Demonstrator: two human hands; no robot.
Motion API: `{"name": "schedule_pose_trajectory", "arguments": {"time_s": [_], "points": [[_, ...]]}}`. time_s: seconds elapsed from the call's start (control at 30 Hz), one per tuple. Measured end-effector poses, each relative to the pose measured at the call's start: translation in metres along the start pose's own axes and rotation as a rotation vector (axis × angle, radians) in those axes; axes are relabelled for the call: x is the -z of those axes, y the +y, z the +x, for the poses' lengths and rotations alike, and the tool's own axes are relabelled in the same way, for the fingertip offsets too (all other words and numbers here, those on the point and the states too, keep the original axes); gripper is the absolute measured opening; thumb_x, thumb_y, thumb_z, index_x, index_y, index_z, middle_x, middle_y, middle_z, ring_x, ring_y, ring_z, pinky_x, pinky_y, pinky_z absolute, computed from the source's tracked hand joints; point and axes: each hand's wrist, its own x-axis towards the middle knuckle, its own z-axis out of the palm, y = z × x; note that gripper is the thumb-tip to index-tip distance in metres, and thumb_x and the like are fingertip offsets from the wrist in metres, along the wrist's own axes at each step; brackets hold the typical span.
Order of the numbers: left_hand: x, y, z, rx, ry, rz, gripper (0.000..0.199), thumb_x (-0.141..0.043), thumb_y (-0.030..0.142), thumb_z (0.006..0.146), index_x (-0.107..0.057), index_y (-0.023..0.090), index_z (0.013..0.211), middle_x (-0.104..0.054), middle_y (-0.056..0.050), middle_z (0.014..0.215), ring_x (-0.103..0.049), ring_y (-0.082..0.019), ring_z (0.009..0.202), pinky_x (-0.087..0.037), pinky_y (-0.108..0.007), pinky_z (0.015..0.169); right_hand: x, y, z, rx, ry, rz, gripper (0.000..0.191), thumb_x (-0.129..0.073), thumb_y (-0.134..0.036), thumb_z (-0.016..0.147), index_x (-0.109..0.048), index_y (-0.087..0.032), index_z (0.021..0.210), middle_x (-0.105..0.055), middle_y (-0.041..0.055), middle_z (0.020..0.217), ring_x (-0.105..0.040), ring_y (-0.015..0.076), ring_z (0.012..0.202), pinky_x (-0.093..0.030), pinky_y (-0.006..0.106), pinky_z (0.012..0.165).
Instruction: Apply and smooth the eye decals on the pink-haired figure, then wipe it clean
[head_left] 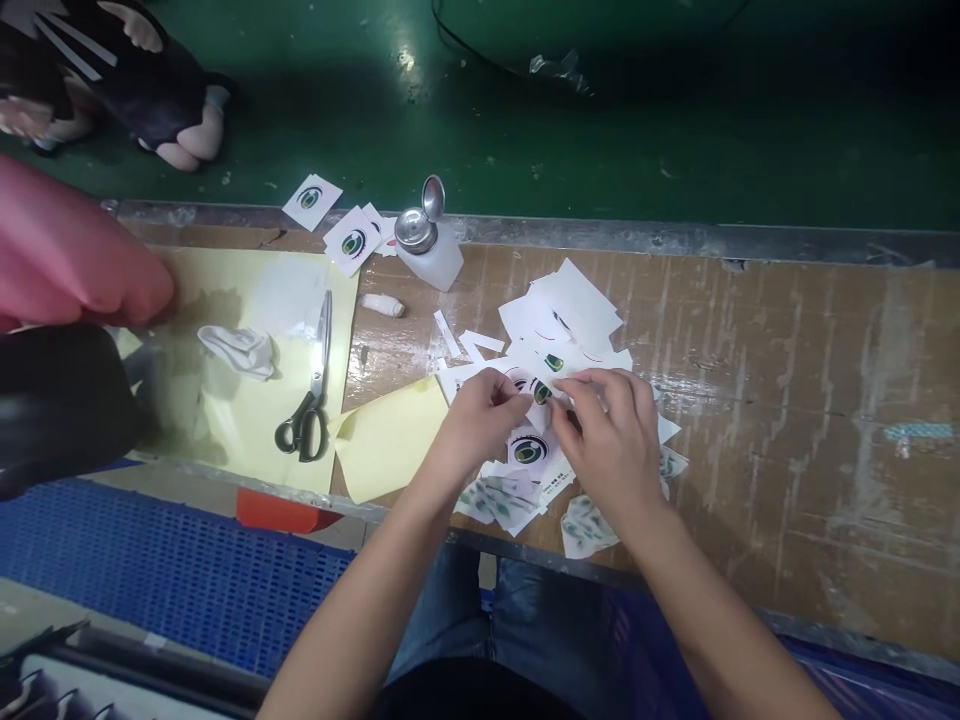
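Observation:
Between my two hands is a small paper piece printed with a green eye (541, 392). My left hand (491, 412) pinches its left side with thumb and forefinger. On the right, my right hand (611, 425) has its thumb and fingertips closed at the piece's other edge. Beneath lies a loose pile of white paper sheets (574, 305), some printed with eyes. A large printed green eye (529, 450) shows just below my hands. Green-stained tissues (499, 498) lie at the pile's near edge, and another stained tissue (587, 525) is by my right wrist.
Black-handled scissors (309, 410) and a white cloth (238, 350) lie on yellow paper at left. A white pump bottle (431, 250) with its lid up stands near the far edge beside eye cards (352, 240). Dark-clothed doll figures (161, 85) lie beyond. A pink-covered form (75, 245) juts in at left.

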Motion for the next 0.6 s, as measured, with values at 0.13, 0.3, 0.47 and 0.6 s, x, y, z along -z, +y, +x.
{"name": "schedule_pose_trajectory", "arguments": {"time_s": [0.13, 0.3, 0.47, 0.6], "points": [[0.002, -0.007, -0.005, 0.072, -0.05, -0.217, 0.027, -0.064, 0.013, 0.091, -0.047, 0.02, 0.071, -0.064, 0.0, 0.062, -0.061, -0.011, 0.05, -0.04, -0.019, 0.04, 0.001, 0.003, 0.003, 0.005, 0.032, -0.028, 0.017, -0.063, -0.014, 0.094, -0.069, -0.019, 0.108, -0.068, 0.0126, 0.111, -0.057, 0.0323, 0.11, -0.05, 0.047, 0.09], [0.005, -0.035, -0.009, 0.053, 0.043, -0.353, 0.023, -0.069, 0.008, 0.088, -0.05, 0.019, 0.082, -0.066, 0.002, 0.062, -0.071, -0.013, 0.063, -0.048, -0.018, 0.052, 0.001, 0.005, 0.001, 0.006, 0.045, 0.011, 0.02, -0.061, -0.008, 0.093, -0.069, -0.02, 0.107, -0.07, 0.0094, 0.105, -0.061, 0.0292, 0.105, -0.05, 0.044, 0.089], [0.003, -0.066, -0.008, 0.026, 0.071, -0.366, 0.019, -0.072, 0.013, 0.09, -0.057, 0.016, 0.101, -0.073, 0.0, 0.072, -0.073, -0.015, 0.065, -0.054, -0.023, 0.061, 0.004, 0.001, -0.004, 0.025, 0.101, 0.085, 0.019, -0.065, -0.013, 0.093, -0.068, -0.019, 0.111, -0.067, 0.012, 0.107, -0.063, 0.0288, 0.103, -0.052, 0.046, 0.093], [-0.002, -0.081, -0.005, 0.021, 0.054, -0.344, 0.013, -0.066, 0.018, 0.098, -0.061, 0.013, 0.109, -0.07, 0.002, 0.077, -0.069, -0.013, 0.063, -0.059, -0.027, 0.065, 0.015, -0.018, -0.001, 0.065, 0.088, 0.196, 0.022, -0.065, -0.012, 0.093, -0.066, -0.021, 0.113, -0.067, 0.01, 0.105, -0.064, 0.0259, 0.101, -0.054, 0.041, 0.09]]}}
